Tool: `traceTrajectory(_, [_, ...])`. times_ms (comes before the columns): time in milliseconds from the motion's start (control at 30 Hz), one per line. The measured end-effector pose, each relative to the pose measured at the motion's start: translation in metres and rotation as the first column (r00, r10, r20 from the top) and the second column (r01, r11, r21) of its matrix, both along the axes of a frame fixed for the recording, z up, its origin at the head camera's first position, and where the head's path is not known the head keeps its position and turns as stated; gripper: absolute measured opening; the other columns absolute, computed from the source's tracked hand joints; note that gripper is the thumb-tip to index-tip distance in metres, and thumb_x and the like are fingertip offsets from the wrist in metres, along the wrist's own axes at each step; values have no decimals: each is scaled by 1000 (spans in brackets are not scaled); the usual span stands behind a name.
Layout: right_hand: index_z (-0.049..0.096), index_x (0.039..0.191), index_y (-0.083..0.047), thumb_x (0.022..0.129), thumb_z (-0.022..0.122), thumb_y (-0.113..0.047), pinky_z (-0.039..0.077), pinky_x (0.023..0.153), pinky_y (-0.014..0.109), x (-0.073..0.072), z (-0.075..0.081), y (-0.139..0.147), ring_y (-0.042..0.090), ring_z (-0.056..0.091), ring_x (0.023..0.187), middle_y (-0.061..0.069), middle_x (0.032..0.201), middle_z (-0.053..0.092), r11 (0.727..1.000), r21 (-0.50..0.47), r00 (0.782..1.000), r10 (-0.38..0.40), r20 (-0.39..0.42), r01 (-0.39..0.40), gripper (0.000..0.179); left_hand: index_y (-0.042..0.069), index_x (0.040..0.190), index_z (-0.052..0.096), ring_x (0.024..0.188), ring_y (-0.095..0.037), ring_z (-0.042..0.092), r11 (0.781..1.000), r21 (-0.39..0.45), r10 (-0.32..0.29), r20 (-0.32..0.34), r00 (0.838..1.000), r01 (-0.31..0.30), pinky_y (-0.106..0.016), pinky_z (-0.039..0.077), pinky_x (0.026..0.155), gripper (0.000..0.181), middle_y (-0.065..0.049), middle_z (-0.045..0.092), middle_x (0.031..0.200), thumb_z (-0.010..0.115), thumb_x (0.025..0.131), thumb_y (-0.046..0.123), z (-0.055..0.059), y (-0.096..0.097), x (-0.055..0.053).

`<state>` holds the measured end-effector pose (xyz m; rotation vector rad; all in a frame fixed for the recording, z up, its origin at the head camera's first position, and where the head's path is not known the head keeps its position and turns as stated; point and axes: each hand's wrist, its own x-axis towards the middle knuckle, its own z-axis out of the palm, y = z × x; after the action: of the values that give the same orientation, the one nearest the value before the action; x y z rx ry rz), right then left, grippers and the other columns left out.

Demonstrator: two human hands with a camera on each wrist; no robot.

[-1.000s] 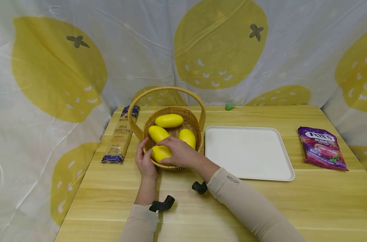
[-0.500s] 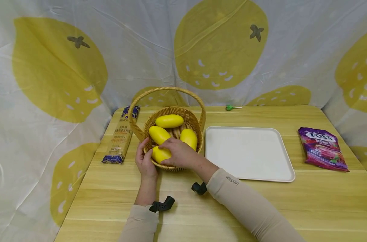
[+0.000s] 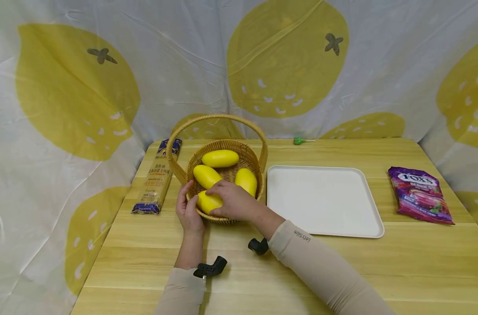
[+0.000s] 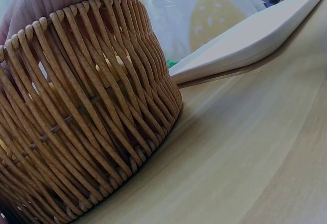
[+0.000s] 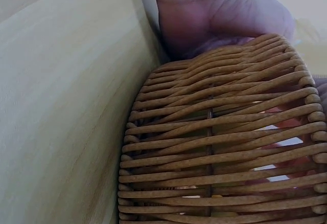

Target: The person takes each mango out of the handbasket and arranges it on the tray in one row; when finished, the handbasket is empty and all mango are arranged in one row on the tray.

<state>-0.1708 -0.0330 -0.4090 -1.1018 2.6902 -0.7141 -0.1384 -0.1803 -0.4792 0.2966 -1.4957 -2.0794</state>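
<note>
A wicker basket [image 3: 228, 221] with a tall arched handle holds several yellow mangoes. Its slatted side wall [image 4: 92, 116] fills much of the left wrist view. My left hand [image 3: 191, 216] holds the basket at its front left rim, thumb near the closest mango. From the right, my right hand [image 3: 237, 201] reaches over the front rim and grips that front mango [image 3: 209, 201]; the fingertips are partly hidden. Other mangoes lie behind it: one in the middle [image 3: 206, 176], one at the back [image 3: 220, 158] and one at the right [image 3: 247, 181].
Right of the basket lies a white tray [image 3: 323, 201]. Farther right is a purple candy bag [image 3: 421, 194]. A spaghetti packet [image 3: 155, 183] lies left of the basket. Near the table's back edge is a green lollipop [image 3: 299, 141]. A lemon-print curtain [image 3: 164, 65] hangs behind.
Both hands keep nearly the same places, with the right hand on the front mango throughout. The mango at the right has shifted slightly to the right.
</note>
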Motion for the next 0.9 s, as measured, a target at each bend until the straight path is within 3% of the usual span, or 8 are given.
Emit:
traceTrajectory(233, [65,137,-13,88,81,-32,49,111,38,5,8,6,23,57,130,7,140,60,993,-88,997,-75,1,75,55,1,129,67,152,-21,30,1000,3,-1,12,1000,1,-42,23,127,44,-13,46,155,46,90,-5,-2,-1,0])
traceTrajectory(367, [64,136,-12,86,82,-30,50,109,40,7,16,14,25,58,128,8,140,59,972,-182,989,-146,10,145,56,0,130,66,151,-23,32,1000,-1,-9,-3,1000,9,-40,29,124,44,-14,46,155,46,91,-6,-2,-1,-1])
traceTrajectory(567, [59,141,-13,85,83,-29,56,101,39,9,25,30,25,58,127,7,142,56,878,-380,956,-266,122,292,63,3,131,66,149,-23,34,1000,1,-29,-14,999,29,-32,42,116,45,-12,42,157,44,92,-5,-1,-1,-1])
traceTrajectory(700, [57,144,-16,85,83,-29,60,95,38,12,28,42,27,59,126,9,143,56,819,-451,935,-290,206,354,65,6,129,68,148,-23,36,999,10,-32,-20,999,32,-30,44,114,46,-13,43,156,43,92,-6,-1,-1,-1])
traceTrajectory(800, [55,145,-17,85,84,-28,59,97,42,14,30,50,30,60,123,11,141,53,789,-478,921,-294,256,385,67,6,130,68,145,-22,39,999,18,-34,-24,999,35,-29,45,113,46,-12,44,155,43,93,-7,-2,-1,0])
traceTrajectory(900, [53,147,-20,84,84,-28,58,97,45,17,30,58,31,61,118,11,139,51,776,-484,911,-295,289,405,71,4,131,66,143,-22,42,999,21,-34,-24,999,34,-28,47,111,46,-12,45,154,42,93,-7,-3,-1,0])
